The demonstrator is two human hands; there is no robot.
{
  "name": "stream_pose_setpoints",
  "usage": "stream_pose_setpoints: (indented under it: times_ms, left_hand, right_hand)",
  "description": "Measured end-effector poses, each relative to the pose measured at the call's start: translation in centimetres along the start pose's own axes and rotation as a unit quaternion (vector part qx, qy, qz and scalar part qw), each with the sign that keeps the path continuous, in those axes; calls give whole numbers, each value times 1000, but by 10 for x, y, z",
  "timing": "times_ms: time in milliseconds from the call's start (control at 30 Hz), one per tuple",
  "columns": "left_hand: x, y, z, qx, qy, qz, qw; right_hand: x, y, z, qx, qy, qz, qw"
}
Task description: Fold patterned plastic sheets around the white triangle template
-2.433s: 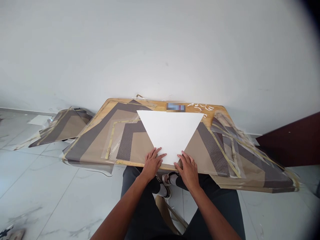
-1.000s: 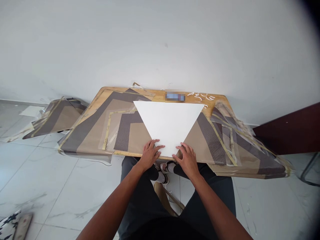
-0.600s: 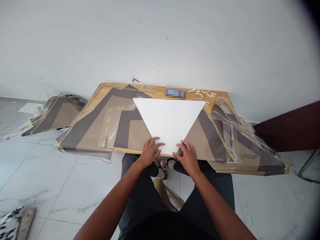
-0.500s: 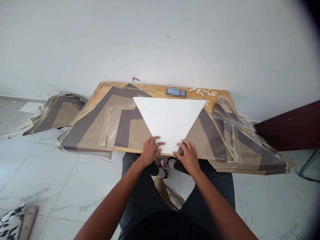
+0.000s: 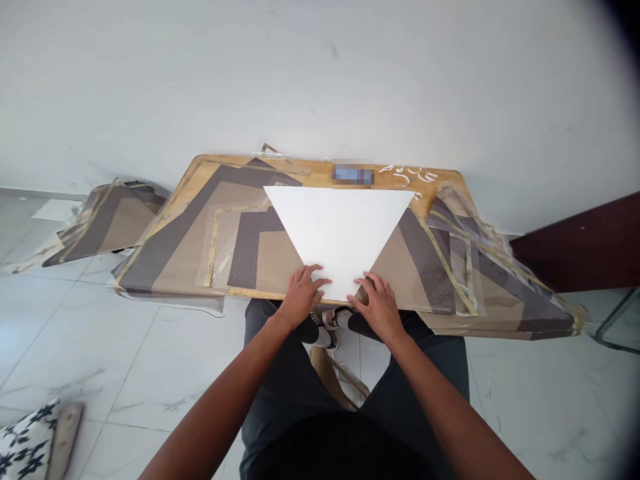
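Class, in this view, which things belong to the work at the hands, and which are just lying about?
In use: white triangular sheet, left hand, right hand, taped wooden board.
Lying about: taped sheets on the floor, patterned cushion, dark wooden furniture.

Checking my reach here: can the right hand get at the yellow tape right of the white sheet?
Probably yes. The right hand sits at the white sheet's lower tip, and only flat plastic sheeting lies between it and the yellow tape, so nothing seems to block it.
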State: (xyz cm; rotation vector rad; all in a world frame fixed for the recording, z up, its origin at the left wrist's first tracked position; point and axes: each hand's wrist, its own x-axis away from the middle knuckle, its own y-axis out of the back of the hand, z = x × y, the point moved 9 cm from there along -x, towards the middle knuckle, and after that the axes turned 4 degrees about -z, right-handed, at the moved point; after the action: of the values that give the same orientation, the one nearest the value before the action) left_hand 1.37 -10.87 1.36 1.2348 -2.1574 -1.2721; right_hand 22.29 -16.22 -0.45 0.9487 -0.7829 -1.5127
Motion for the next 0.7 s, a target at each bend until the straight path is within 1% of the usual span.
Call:
stream_pose_setpoints:
  times_ms: [100, 167, 267, 400, 533, 700]
  left_hand:
    - [-5, -2, -8, 37, -37, 38, 998]
    - [-7, -3, -10, 51, -42, 55, 996]
    - [-9, -3, -10, 47, -46, 63, 996]
    - [-9, -3, -12, 37, -61, 76, 995]
    - [-9, -2, -12, 34, -78, 88, 992]
    - [-9, 0, -13, 43, -94, 98, 990]
  right_hand:
    - [-4, 6, 2, 6, 22, 19, 1000]
    - [-5, 11, 6, 17, 39, 25, 999]
    - [-5, 16, 18, 28, 77, 35, 996]
    - [-1, 14, 30, 13, 126, 61, 990]
    - [-2, 13, 31, 14, 145, 72, 987]
    - [-5, 13, 32, 44, 165, 88, 981]
